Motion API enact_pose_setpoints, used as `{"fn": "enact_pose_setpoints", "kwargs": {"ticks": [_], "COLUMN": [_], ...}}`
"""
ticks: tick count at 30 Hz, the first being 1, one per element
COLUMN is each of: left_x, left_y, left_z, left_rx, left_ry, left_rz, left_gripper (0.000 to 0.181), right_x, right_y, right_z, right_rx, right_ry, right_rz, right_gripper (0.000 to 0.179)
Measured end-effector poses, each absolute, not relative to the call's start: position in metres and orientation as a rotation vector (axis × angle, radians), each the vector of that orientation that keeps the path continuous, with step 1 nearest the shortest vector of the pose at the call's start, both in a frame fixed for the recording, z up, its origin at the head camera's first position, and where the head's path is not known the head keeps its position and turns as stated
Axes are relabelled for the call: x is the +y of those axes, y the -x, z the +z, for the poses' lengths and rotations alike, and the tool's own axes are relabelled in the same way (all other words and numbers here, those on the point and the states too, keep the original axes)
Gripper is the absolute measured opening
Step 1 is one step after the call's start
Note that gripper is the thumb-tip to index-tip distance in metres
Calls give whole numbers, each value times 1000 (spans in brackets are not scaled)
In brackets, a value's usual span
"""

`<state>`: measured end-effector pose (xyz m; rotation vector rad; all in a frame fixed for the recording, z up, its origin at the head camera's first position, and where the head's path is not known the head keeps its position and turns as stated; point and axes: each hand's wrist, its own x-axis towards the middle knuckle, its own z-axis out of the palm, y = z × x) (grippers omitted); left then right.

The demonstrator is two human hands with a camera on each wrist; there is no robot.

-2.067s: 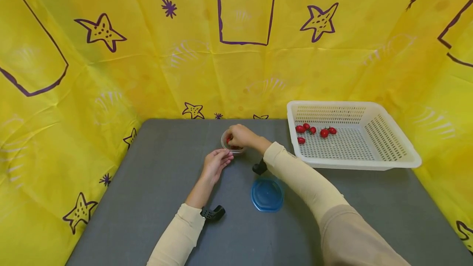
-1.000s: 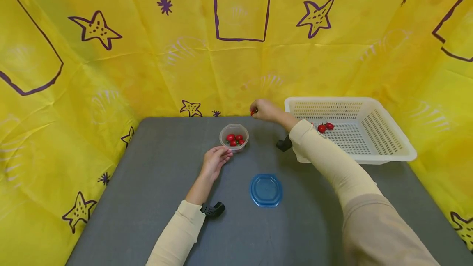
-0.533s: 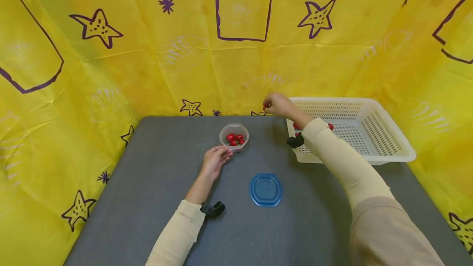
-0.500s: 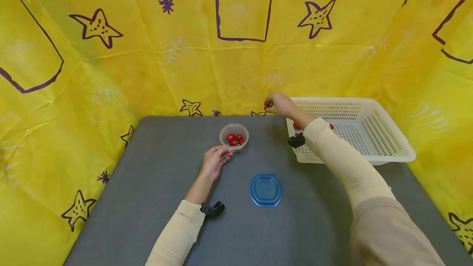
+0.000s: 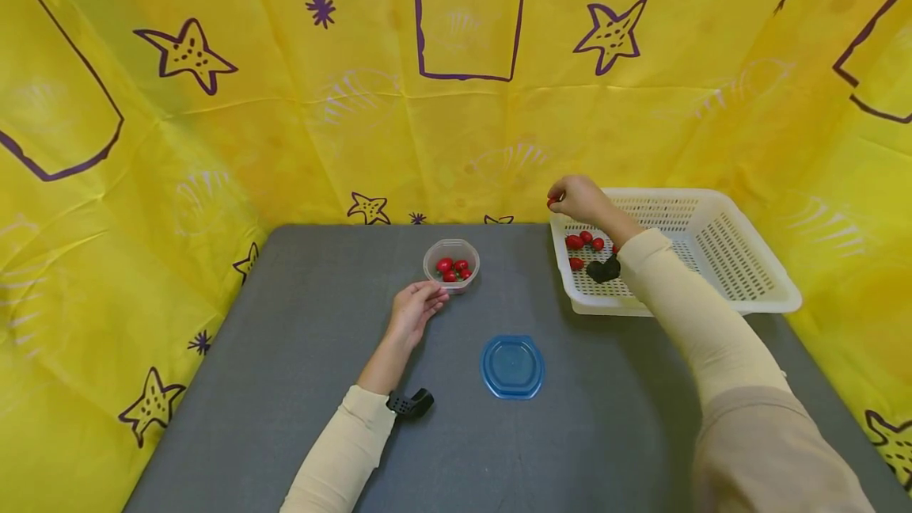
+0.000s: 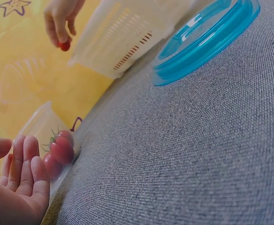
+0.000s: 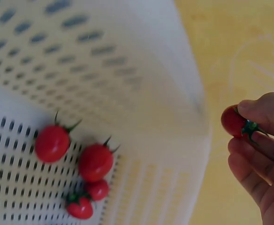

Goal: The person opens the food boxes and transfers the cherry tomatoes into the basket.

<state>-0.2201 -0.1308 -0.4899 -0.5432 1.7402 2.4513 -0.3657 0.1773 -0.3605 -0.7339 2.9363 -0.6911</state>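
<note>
- The held tomato (image 7: 233, 122) hung just outside the far left corner of the white basket (image 5: 744, 260), close to its rim; height over it hard to judge.
- Right hand (image 5: 584, 200) pinched it between thumb and fingers. Smooth skin, small contact: squeezed too hard, it could have squirted free and dropped outside the basket wall, perhaps off the table (image 5: 321, 339) at the back.
- Loose tomatoes (image 7: 52, 143) lay inside the basket, toward its left wall. Wrist camera (image 5: 603, 269) showed over them from above; a low sweep might have rolled or bruised some.
- Sleeve (image 5: 705, 339) crossed over the basket's near rim; contact unclear. A snag there could have dragged the basket.
- Clear tub (image 5: 456, 248) stood uncovered, left of the basket and apart from it, with tomatoes (image 5: 445, 265) at the bottom. It looked light; a nudge might have shifted or tipped it.
- Left hand (image 5: 416, 311) was at the tub's near side, fingers loosely extended. Couldn't tell if they touched it; with no firm hold, little would have steadied it.
- Blue lid (image 5: 513, 368) lay left of the basket, nearer the person. A trailing forearm could have pushed it aside.
</note>
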Motion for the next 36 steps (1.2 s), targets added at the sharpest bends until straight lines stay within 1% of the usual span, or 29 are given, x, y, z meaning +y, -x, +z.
{"fn": "enact_pose_setpoints", "kwargs": {"ticks": [7, 16, 30, 32, 36], "left_x": [-131, -131, -130, -130, -130], "left_y": [220, 218, 218, 218, 218], "left_z": [-492, -491, -493, -493, -492], "left_rx": [1740, 1753, 1735, 1737, 1742], "left_ry": [558, 582, 577, 573, 571], "left_rz": [2448, 2434, 2448, 2451, 2453], "left_gripper": [11, 13, 10, 10, 9], "right_x": [206, 236, 288, 294, 303], "right_y": [369, 366, 362, 361, 361], "right_z": [-368, -374, -397, -400, -405], "right_rx": [2948, 2968, 2973, 2965, 2947], "right_ry": [626, 494, 403, 403, 384], "right_rz": [-700, -650, -458, -402, -288], "right_gripper": [26, 26, 24, 23, 15]}}
